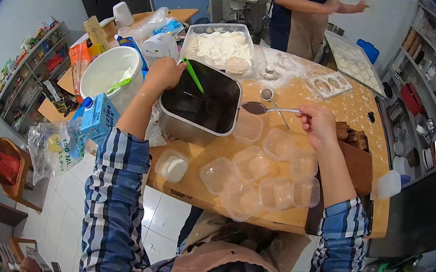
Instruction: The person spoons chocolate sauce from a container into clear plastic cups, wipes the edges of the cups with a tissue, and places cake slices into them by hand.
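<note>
Spoon (282,110), silvery metal, pinched in right hand (317,127), points left — bowl beside the deep grey metal pan (191,130) (left hand (164,74) closed on its rim).

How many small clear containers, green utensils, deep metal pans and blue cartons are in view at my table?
Small clear containers, empty: 8
Small clear container, white contents: 1
Green utensils: 2
Deep metal pan: 1
Blue carton: 1
Total: 13

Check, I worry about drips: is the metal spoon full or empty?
Full or nearly: the metal spoon holds dark liquid across its bowl.
</note>
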Demonstrator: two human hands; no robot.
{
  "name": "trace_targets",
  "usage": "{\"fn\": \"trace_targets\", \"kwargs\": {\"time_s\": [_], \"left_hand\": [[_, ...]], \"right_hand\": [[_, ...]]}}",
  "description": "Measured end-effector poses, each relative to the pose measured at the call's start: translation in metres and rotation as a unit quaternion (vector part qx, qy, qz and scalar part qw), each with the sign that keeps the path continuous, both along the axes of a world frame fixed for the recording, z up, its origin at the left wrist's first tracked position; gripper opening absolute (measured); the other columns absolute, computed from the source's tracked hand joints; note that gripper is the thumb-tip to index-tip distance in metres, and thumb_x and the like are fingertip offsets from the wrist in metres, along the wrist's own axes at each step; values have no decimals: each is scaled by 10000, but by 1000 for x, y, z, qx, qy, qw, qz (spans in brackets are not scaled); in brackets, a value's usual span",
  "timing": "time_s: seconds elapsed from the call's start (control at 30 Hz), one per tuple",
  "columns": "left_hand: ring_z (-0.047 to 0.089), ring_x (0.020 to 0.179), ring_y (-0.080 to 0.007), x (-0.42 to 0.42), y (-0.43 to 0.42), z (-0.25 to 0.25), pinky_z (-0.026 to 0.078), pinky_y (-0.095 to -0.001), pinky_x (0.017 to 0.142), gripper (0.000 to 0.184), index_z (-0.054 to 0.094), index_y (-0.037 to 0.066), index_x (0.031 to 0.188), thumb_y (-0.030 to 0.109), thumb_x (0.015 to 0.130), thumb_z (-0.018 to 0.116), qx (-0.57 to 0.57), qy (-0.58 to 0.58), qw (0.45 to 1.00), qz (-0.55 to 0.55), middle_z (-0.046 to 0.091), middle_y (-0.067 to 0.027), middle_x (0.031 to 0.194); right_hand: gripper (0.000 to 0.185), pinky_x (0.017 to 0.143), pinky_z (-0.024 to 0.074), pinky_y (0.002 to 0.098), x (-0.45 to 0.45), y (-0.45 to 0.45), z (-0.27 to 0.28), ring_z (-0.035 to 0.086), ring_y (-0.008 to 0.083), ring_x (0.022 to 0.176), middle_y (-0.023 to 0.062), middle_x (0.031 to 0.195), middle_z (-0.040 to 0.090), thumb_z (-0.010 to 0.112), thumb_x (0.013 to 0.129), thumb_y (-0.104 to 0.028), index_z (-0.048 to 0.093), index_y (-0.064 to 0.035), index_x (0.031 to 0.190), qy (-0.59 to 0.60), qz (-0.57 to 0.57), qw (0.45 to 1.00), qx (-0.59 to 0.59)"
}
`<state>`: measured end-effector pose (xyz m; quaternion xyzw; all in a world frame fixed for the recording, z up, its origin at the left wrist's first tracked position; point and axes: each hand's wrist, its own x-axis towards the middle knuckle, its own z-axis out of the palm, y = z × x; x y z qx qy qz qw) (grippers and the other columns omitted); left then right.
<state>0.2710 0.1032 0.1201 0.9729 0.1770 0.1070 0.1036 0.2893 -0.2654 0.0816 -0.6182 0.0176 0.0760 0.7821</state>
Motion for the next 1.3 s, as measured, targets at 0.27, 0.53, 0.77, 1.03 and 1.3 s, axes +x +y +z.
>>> {"fn": "trace_targets", "kwargs": {"time_s": [0.27, 0.53, 0.77, 1.03, 1.3], "left_hand": [[574, 898, -403, 1, 1, -1, 450, -446, 786, 518, 627, -61, 863, 436, 848, 483, 4, 6, 1000, 2, 595, -271, 932], [573, 903, -403, -1, -4, 3, 452, -439, 789, 522, 626, -60, 875, 439, 852, 475, 5, 10, 1000, 1, 598, -264, 934], [574, 900, -403, 1, -2, 0, 451, -440, 788, 510, 626, -62, 873, 426, 852, 479, 21, 12, 1000, -6, 598, -264, 935], [572, 900, -404, -1, -8, 5, 449, -444, 789, 502, 625, -63, 878, 418, 854, 480, 11, 16, 1000, 2, 596, -266, 937], [570, 901, -405, -2, -10, 6, 446, -445, 793, 496, 630, -57, 867, 416, 855, 478, 32, 11, 999, -14, 597, -264, 927]], "right_hand": [[75, 388, 368, 209, -3, 6, -14, 510, 101, 464, 86, 605, 578, 584, 752, -29, 598, 40, 727, -74, -1, 993, -93], [154, 480, 451, 274, -21, 29, -9, 579, 144, 521, 130, 644, 620, 598, 748, -74, 637, 60, 813, -184, 12, 937, -297], [143, 579, 459, 324, -36, 32, -2, 601, 248, 604, 172, 695, 619, 602, 739, -72, 639, 41, 820, -334, -8, 883, -329], [113, 588, 458, 350, -56, 32, 21, 593, 293, 643, 177, 742, 608, 596, 745, -36, 631, 38, 823, -435, -29, 842, -317], [116, 563, 449, 348, -73, 34, 39, 577, 307, 633, 168, 725, 584, 610, 740, -8, 613, 30, 849, -512, -42, 784, -349]]}}
